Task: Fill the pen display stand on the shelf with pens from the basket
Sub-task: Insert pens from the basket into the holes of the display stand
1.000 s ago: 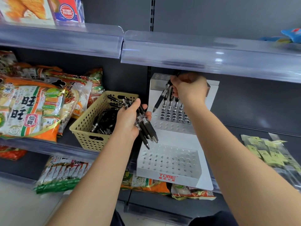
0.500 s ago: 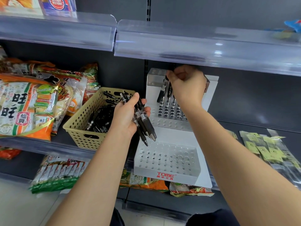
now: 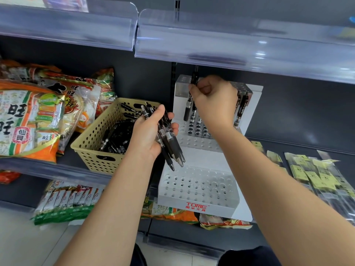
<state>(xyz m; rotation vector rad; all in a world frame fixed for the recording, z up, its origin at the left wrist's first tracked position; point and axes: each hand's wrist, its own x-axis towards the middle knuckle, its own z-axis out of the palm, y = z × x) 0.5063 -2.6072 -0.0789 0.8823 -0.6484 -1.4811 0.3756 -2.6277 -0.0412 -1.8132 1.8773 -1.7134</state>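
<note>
While the left grip (image 3: 148, 135) clasps spare black plastic pens (image 3: 170, 141), the right grip (image 3: 213, 104) pinches a single pen (image 3: 186, 112) upright over the white perforated stand (image 3: 199, 191); next, its tip needs a free hole.

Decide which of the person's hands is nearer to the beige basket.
Left. The left hand, gripping several pens, is at the right edge of the basket; the right hand is farther right, pinching a pen over the stand.

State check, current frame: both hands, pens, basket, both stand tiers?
left hand: grips bundle of pens, tips down
right hand: pinches single pen, upright over upper tier
basket: on shelf, loose pens inside
upper tier: partly filled, few pens standing
lower tier: visible holes empty
</note>
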